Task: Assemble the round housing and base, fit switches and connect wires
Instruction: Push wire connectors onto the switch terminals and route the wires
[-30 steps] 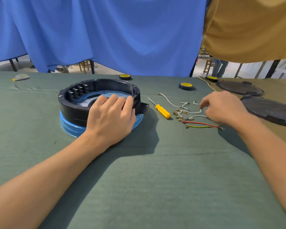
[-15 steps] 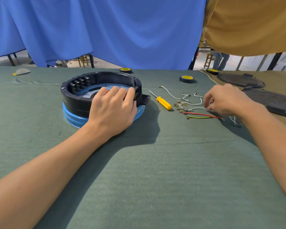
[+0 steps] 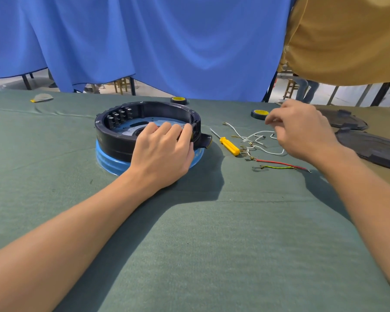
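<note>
The black round housing (image 3: 113, 140) sits on the blue base (image 3: 106, 158) left of centre, with a row of switches (image 3: 119, 115) on its inner far-left wall. My left hand (image 3: 162, 158) grips the housing's near rim, fingers curled over the edge into the ring. To the right lies a pile of short wires: white ones (image 3: 270, 152), a red wire (image 3: 277, 163) and a green-yellow wire (image 3: 279, 167). My right hand (image 3: 302, 131) hovers above the pile, fingers curled, pinching a white wire (image 3: 257, 133) that arcs up off the cloth.
A yellow-handled screwdriver (image 3: 229, 143) lies between housing and wires. Two tape rolls (image 3: 178, 100) (image 3: 259, 113) sit at the far edge. Two black lids (image 3: 345, 120) (image 3: 374, 149) lie at the right. A green cloth (image 3: 212, 244) covers the table; blue curtain behind.
My right hand has risen off the table from the wire pile, drawing a white wire up with it. My left hand has stayed on the housing rim.
</note>
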Demonstrator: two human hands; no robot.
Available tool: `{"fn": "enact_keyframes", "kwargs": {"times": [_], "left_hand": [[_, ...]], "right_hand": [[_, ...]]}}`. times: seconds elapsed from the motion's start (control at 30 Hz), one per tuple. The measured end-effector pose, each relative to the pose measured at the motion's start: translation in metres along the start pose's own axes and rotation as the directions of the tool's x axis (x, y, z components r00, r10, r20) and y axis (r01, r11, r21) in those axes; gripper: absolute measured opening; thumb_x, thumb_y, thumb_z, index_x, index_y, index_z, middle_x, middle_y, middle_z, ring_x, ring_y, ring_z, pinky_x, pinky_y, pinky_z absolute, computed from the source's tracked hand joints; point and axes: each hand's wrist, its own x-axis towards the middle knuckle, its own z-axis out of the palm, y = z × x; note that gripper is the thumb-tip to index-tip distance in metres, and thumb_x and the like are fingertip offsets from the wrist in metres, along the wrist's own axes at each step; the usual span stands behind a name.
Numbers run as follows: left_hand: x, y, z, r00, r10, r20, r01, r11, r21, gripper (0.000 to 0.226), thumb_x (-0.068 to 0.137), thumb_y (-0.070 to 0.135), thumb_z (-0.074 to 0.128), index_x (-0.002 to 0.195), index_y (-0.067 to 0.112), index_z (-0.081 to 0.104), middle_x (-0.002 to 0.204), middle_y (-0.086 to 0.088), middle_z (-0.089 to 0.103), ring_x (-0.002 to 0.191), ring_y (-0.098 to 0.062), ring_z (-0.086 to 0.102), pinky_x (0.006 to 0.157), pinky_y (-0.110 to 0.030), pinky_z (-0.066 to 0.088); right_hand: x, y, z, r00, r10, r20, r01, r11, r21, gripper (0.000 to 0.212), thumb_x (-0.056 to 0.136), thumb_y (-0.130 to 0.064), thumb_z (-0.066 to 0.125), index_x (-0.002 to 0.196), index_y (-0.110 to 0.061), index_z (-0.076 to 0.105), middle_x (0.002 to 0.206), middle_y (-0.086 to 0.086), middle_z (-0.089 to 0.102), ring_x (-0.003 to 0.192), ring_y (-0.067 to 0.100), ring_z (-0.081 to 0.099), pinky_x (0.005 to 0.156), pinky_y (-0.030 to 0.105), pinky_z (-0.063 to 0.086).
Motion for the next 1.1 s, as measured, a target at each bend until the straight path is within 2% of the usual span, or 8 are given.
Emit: {"fn": "enact_keyframes", "kwargs": {"times": [0.2,0.3,0.4,0.57,0.8,0.93,1.03,1.1], "left_hand": [[0.0,0.004,-0.006,0.992,-0.03,-0.124,0.011,0.988,-0.151,0.024,0.094,0.021,0.052,0.1,0.006,0.07,0.101,-0.005,0.07,0.09,-0.028,0.065,0.08,-0.04,0.044],[0.002,0.01,-0.011,0.983,0.008,-0.181,-0.051,0.971,-0.233,0.03,0.098,0.032,0.054,0.1,0.007,0.071,0.101,-0.003,0.071,0.089,-0.027,0.066,0.08,-0.04,0.045],[0.003,0.017,-0.013,0.982,0.084,-0.168,-0.132,0.946,-0.296,0.049,0.098,0.051,0.053,0.101,0.007,0.071,0.098,-0.002,0.072,0.083,-0.027,0.066,0.079,-0.04,0.046],[0.003,0.017,-0.018,0.986,0.071,-0.15,-0.121,0.924,-0.364,0.059,0.092,0.063,0.055,0.098,0.008,0.072,0.089,0.0,0.072,0.077,-0.024,0.066,0.078,-0.04,0.047],[0.003,0.03,-0.035,0.94,-0.168,0.298,0.341,0.524,-0.78,0.048,0.081,0.05,0.071,0.109,0.011,0.068,0.097,0.006,0.07,0.09,-0.013,0.062,0.097,-0.031,0.036],[0.012,0.03,-0.045,0.876,-0.265,0.403,0.459,0.2,-0.866,0.041,0.076,0.025,0.084,0.108,0.01,0.064,0.098,-0.002,0.067,0.088,-0.007,0.065,0.09,-0.028,0.051],[0.018,0.03,-0.051,0.779,-0.322,0.538,0.529,-0.123,-0.839,0.038,0.077,0.005,0.082,0.108,0.014,0.062,0.105,-0.014,0.065,0.084,-0.024,0.071,0.086,-0.031,0.057],[0.022,0.029,-0.052,0.73,-0.375,0.571,0.539,-0.199,-0.819,0.036,0.078,0.002,0.08,0.106,0.019,0.065,0.104,-0.011,0.067,0.084,-0.028,0.071,0.085,-0.029,0.058]], "right_hand": [[-0.005,-0.044,0.004,0.989,0.133,-0.069,-0.063,0.787,0.614,0.024,0.092,-0.006,0.056,0.091,-0.023,0.074,0.086,0.004,0.063,0.071,0.016,0.057,0.067,0.025,0.044],[-0.011,-0.07,0.004,0.966,0.235,0.108,-0.191,0.363,0.912,0.029,0.094,0.001,0.052,0.087,-0.019,0.071,0.082,0.006,0.06,0.058,0.013,0.05,0.06,0.023,0.045],[-0.017,-0.09,0.007,0.934,0.2,0.296,-0.269,-0.153,0.951,0.026,0.095,0.007,0.047,0.092,-0.008,0.068,0.074,0.003,0.053,0.054,0.009,0.044,0.062,0.024,0.047],[-0.018,-0.1,0.01,0.877,0.109,0.468,-0.331,-0.57,0.752,0.028,0.096,0.007,0.041,0.096,-0.004,0.066,0.068,0.003,0.05,0.052,0.007,0.044,0.065,0.022,0.043],[-0.016,-0.096,0.005,0.882,0.057,0.468,-0.277,-0.74,0.612,0.025,0.094,0.008,0.04,0.094,-0.001,0.064,0.072,0.008,0.052,0.052,0.009,0.045,0.064,0.02,0.045],[-0.013,-0.092,0.001,0.88,0.089,0.467,-0.239,-0.766,0.597,0.026,0.092,0.009,0.041,0.093,-0.002,0.064,0.077,0.011,0.055,0.055,0.011,0.047,0.065,0.021,0.049],[-0.012,-0.09,-0.001,0.869,0.128,0.478,-0.223,-0.76,0.61,0.028,0.093,0.009,0.04,0.091,-0.005,0.065,0.079,0.012,0.06,0.058,0.012,0.057,0.071,0.025,0.054],[-0.014,-0.091,-0.001,0.865,0.141,0.481,-0.223,-0.752,0.621,0.029,0.094,0.009,0.039,0.092,-0.005,0.064,0.08,0.012,0.064,0.064,0.014,0.064,0.079,0.028,0.055]]}}
